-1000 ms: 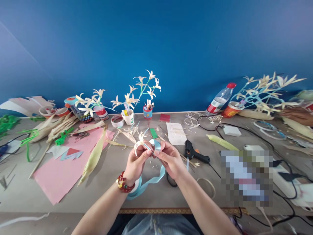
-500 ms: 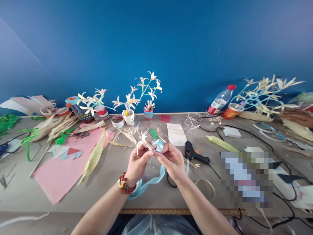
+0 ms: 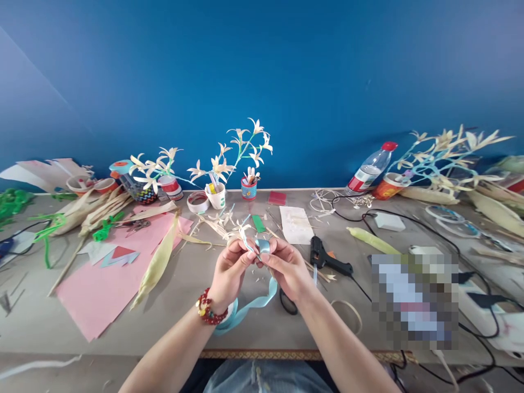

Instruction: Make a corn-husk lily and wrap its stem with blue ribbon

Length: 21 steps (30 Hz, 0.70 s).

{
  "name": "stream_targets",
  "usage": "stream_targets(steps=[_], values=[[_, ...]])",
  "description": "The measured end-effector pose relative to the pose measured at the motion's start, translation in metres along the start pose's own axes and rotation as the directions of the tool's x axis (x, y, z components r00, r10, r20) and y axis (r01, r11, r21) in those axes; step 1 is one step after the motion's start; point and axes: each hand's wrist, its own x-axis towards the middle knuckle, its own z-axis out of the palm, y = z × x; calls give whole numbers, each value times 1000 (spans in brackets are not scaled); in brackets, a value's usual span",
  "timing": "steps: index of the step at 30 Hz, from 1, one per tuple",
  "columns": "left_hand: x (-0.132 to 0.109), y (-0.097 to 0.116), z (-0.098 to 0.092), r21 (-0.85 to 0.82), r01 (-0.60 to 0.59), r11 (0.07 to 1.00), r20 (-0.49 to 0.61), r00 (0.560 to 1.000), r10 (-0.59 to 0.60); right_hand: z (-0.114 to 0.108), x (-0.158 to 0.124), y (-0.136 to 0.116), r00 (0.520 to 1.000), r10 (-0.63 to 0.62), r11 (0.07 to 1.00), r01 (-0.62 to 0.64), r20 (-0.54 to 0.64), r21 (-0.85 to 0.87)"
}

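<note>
A: Grips?
B: Left hand [image 3: 231, 270] pinches flower stem [image 3: 244, 238]; right hand [image 3: 289, 267] pinches blue ribbon [image 3: 268, 290] against it, both closed, above tabletop [image 3: 196, 327] centre.
A: Tip?
B: Probably hold ribbon taut, pinch near the wrap.

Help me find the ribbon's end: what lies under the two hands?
A light blue ribbon trails from the left hand and right hand down to the table, beside a dark loop. The ribbon passes under the left wrist, so its end is hidden.

One blue ribbon [image 3: 250, 308], one glue gun [image 3: 323, 258], one plastic bottle [image 3: 368, 169], one pink paper sheet [image 3: 102, 286]
</note>
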Motion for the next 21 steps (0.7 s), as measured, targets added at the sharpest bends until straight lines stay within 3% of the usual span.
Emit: stream_targets(steps=[10,14,18,21], values=[[2,1,3,-29,36,999,-30,999,-37,5,-2,5,997,-30,1000,30,-67,2],[1,-3,1,25,4,1000,-78,997,-2,4,-4,10,974,-201,976,190,-104,-109],[0,-4,1,78,-15,997,-119,993,24,2,-7,15,920,-385,879,340,-77,-335],[0,-4,3,71,-19,997,-125,992,28,5,-8,15,903,-421,862,367,-90,-349]])
